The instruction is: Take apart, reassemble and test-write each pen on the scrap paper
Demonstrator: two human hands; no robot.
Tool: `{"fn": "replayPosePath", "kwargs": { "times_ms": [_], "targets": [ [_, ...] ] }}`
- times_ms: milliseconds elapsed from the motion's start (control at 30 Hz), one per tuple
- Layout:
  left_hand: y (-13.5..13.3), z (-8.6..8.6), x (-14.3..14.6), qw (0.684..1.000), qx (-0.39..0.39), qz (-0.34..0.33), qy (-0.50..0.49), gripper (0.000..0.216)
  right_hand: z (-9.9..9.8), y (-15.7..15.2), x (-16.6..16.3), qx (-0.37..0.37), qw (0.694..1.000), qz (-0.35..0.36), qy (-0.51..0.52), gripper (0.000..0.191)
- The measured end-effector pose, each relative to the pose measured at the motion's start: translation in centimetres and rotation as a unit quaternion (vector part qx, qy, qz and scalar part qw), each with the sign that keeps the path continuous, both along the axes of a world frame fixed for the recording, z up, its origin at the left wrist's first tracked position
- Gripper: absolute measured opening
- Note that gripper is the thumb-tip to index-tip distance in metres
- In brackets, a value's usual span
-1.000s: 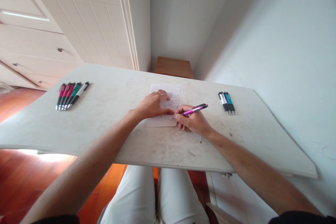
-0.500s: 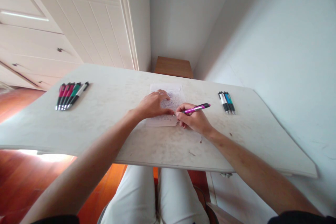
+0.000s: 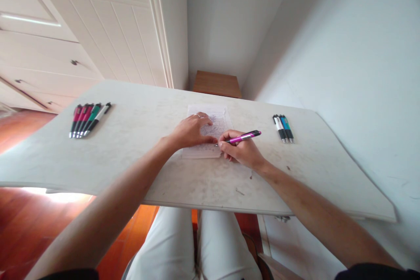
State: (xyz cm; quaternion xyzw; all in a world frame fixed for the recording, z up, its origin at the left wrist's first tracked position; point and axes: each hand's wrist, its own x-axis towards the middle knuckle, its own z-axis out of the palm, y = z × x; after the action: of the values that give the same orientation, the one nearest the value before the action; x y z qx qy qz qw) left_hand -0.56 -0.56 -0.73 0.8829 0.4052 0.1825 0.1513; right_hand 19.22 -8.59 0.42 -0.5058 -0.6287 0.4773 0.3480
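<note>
A sheet of paper [image 3: 200, 153] is lying on the white table [image 3: 131, 105] in front of the seated person, and both hands are meeting over it. The left hand [image 3: 188, 132] is resting on the sheet from its left side, covering much of that half; it is holding no object, its fingers are bending loosely and its thumb is standing apart from them, so that dense dark handwriting is showing in the gap. A ring [image 3: 197, 115] is circling one of its fingers. The right hand [image 3: 243, 150] is lying at the lower right edge of the sheet, closing its thumb and fingers around a magenta pen [image 3: 244, 137] with a black end. The pen is slanting, its back end rising to the right above the hand, while its tip is pointing left and down at the paper, just beside the left thumb; whether the tip is touching is too small to tell. Well apart on the left, a fan of five pens [image 3: 88, 121] is lying with tips together, three magenta, one green and one white. To the right, beyond the right hand, a smaller group of pens [image 3: 284, 128], white and blue among them, is lying side by side.
</note>
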Motion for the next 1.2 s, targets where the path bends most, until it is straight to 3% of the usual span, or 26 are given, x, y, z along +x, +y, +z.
{"fn": "replayPosePath", "kwargs": {
  "times_ms": [433,667,1200],
  "targets": [
    [-0.1,0.4,0.1,1.000,-0.003,0.001,0.008,0.058,0.0,-0.1,-0.1,0.007,1.000,0.003,-0.013,0.014],
    [-0.1,0.4,0.1,1.000,-0.006,-0.001,0.005,0.060,-0.2,0.3,0.1,0.019,0.999,-0.015,0.031,0.019],
    [-0.2,0.5,0.1,1.000,-0.014,0.006,0.003,0.063,0.2,2.7,2.0,0.097,0.976,-0.160,0.109,0.024]
  ]
}}
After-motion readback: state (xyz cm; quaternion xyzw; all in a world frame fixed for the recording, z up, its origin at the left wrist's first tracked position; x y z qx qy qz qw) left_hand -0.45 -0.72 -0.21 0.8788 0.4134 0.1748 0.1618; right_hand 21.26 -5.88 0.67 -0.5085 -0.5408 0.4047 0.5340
